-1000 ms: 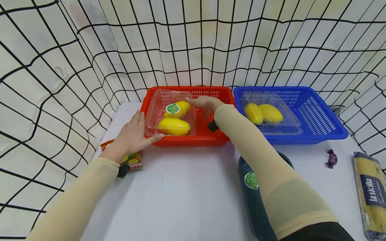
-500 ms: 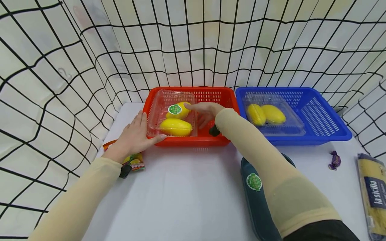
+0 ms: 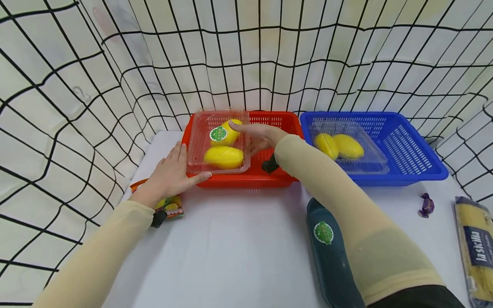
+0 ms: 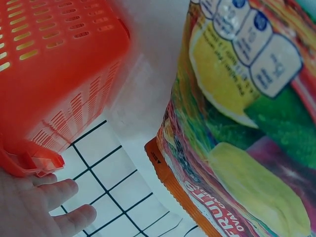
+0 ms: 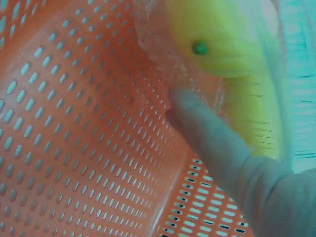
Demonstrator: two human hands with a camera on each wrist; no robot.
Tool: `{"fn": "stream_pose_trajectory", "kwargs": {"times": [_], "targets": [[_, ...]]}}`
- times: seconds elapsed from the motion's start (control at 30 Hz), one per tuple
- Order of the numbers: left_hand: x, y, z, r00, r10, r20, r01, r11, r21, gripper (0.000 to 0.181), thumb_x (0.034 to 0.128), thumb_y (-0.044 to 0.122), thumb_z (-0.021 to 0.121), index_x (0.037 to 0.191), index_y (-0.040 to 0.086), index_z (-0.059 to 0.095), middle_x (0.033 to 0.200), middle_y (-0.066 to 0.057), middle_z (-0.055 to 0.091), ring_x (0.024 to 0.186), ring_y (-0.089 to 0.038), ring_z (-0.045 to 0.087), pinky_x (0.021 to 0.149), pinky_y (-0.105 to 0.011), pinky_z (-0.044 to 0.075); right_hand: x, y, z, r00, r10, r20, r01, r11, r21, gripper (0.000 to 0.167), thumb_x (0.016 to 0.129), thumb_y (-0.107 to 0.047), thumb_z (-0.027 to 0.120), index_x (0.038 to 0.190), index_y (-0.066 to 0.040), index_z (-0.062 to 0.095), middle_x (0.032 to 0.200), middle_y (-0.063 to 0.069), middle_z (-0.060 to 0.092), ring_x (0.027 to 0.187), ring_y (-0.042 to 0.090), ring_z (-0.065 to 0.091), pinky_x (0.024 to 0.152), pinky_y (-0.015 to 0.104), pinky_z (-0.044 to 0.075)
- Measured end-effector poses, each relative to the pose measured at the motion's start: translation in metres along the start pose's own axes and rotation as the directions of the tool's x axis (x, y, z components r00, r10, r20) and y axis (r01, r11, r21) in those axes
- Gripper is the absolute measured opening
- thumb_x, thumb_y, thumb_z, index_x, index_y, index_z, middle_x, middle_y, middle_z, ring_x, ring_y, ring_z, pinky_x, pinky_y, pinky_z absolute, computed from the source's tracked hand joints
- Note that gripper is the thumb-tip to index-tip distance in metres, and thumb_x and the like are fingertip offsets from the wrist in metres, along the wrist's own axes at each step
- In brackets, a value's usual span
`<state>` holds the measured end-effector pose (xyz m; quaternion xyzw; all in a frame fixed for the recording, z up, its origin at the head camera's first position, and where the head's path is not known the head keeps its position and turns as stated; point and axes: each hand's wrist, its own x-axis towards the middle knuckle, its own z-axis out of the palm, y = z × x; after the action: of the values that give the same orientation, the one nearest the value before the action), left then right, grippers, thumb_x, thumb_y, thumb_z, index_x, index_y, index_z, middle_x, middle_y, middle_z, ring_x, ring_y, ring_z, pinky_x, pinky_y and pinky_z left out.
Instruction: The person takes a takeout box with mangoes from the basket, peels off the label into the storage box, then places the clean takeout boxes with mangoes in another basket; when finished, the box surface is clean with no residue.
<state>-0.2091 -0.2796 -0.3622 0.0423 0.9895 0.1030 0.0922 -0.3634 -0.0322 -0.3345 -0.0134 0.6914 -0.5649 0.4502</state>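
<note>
In the head view, a clear plastic box [image 3: 197,156] with two yellow mango-like fruits [image 3: 224,158] inside sits at the left of the red basket [image 3: 246,182]. A round green sticker is on its lid. My right hand [image 3: 262,135] grips the box's right side, thumb over the top; its other fingers are partly hidden. The right wrist view shows the thumb [image 5: 212,136] beside the clear plastic and blurred yellow fruit [image 5: 217,34]. My left hand [image 3: 169,174] rests on the basket's left front corner with straight fingers, its fingertips by the red rim in the left wrist view.
A fruit candy bag [image 3: 174,207] lies under the left wrist. The blue basket [image 3: 408,149] holds another clear box with yellow fruits. Below the right arm lies a dark teal container [image 3: 335,261]. Farther right are a purple wrapped candy [image 3: 426,205] and a pasta pack [image 3: 477,248]. Black netting surrounds the table.
My right hand has taken hold of the clear box, which has risen slightly in the red basket. The fruits inside have shifted a little. The left hand stays in place.
</note>
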Motion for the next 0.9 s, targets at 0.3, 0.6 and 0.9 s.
{"fn": "stream_pose_trajectory", "kwargs": {"times": [0.3, 0.6, 0.9], "targets": [[0.001, 0.0, 0.001, 1.0, -0.002, -0.001, 0.002, 1.0, -0.003, 0.128, 0.0868, 0.085, 0.041, 0.159, -0.008, -0.008, 0.169, -0.031, -0.005, 0.155, -0.053, 0.007, 0.12, -0.072, 0.02, -0.003, -0.001, 0.007, 0.993, 0.036, -0.108, -0.038, 0.999, -0.011, 0.082, 0.091, -0.059, 0.067, 0.153, -0.015, 0.037, 0.149, 0.017, 0.051, 0.134, 0.038, 0.055, 0.108, 0.052, 0.052], [0.0, 0.001, -0.001, 1.0, -0.003, 0.009, 0.003, 1.0, 0.0, 0.127, 0.0873, 0.085, 0.042, 0.159, -0.008, -0.007, 0.168, -0.032, -0.004, 0.155, -0.053, 0.007, 0.119, -0.073, 0.021, -0.01, -0.005, 0.006, 0.994, 0.03, -0.106, -0.029, 1.0, 0.008, 0.086, 0.092, -0.058, 0.067, 0.157, -0.016, 0.031, 0.153, 0.016, 0.046, 0.131, 0.035, 0.056, 0.104, 0.049, 0.055], [0.001, 0.002, 0.0, 1.0, -0.005, -0.002, 0.005, 1.0, -0.007, 0.128, 0.0863, 0.085, 0.043, 0.159, -0.008, -0.006, 0.168, -0.032, -0.002, 0.154, -0.053, 0.01, 0.118, -0.074, 0.023, -0.036, -0.012, -0.014, 0.994, -0.029, -0.102, 0.038, 0.995, 0.087, 0.076, 0.096, -0.059, 0.06, 0.155, -0.018, 0.035, 0.147, 0.012, 0.053, 0.131, 0.03, 0.059, 0.106, 0.049, 0.054]]}}
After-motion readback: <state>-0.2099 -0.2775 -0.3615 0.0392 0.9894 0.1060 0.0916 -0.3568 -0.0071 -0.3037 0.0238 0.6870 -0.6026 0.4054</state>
